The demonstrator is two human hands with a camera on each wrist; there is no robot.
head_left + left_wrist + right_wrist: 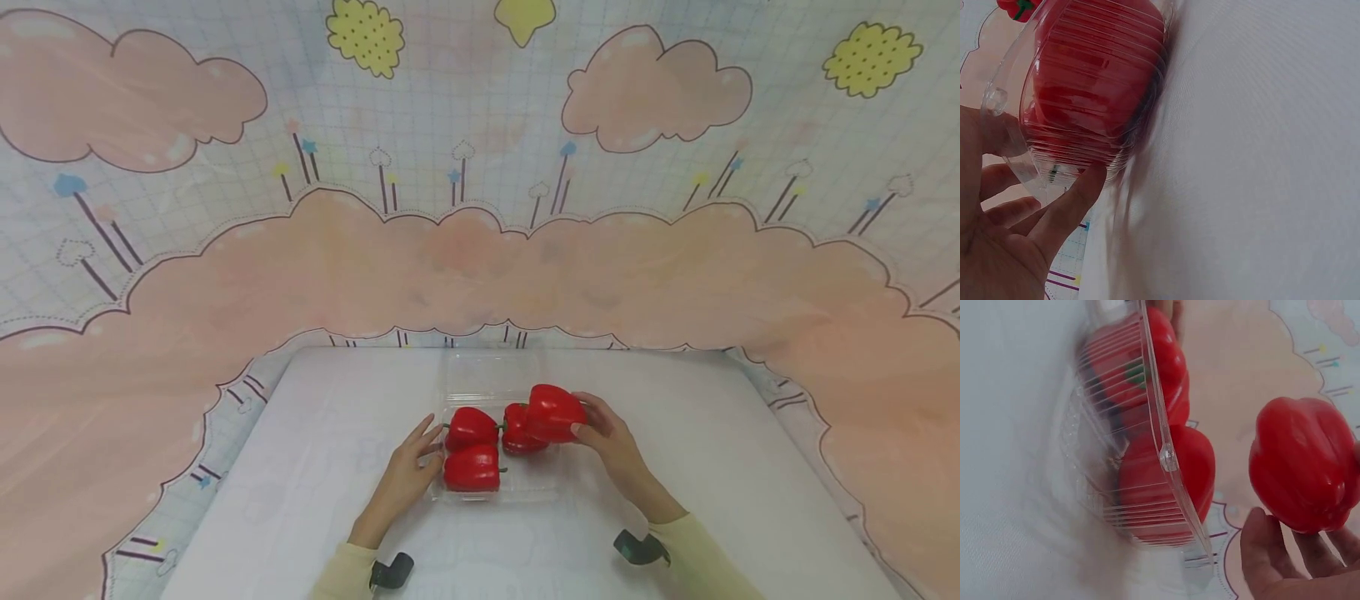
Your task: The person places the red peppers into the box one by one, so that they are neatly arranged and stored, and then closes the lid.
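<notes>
While the outspread left hand (410, 467) touches a container (531, 485), the right (613, 443) grips a pepper (553, 413).

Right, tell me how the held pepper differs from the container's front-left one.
The held pepper is raised in the right hand, while the front-left pepper lies in the clear container. In the head view, the front-left pepper shows a green stem pointing toward the picture's right; the held pepper shows no stem there. Both are red and glossy.
</notes>
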